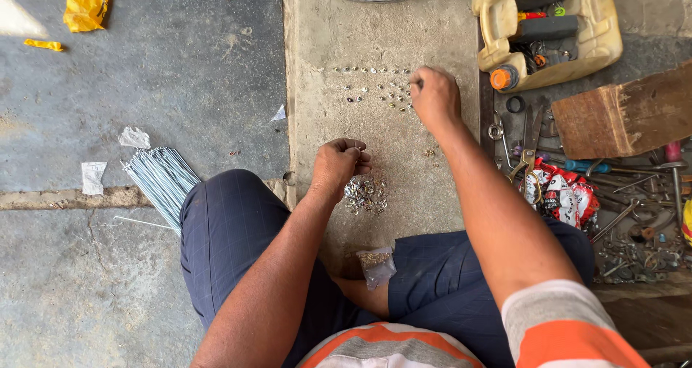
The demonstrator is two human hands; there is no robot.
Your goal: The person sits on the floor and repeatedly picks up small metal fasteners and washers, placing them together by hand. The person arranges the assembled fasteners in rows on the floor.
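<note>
Head view: small metal washers [375, 87] are set in rows near the slab's [317, 65] far edge by the right hand [435, 94], its grip pinched on one. A few are held clenched in the left hand [337, 165] over the loose pile [365, 195]; even spacing is best kept by placing one at a time.

a floor-level repair workshop: scattered tools [634, 224], spoke bundle [162, 180], concrete floor [180, 65].

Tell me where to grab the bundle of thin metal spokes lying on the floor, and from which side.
Grip the bundle of spokes around its middle, coming down from above with the hand across the rods. They lie flat on the concrete floor, fanned slightly, running diagonally towards the person's knee. A grip near either end would probably let the long, loose rods splay or droop; the middle looks best balanced.
</note>
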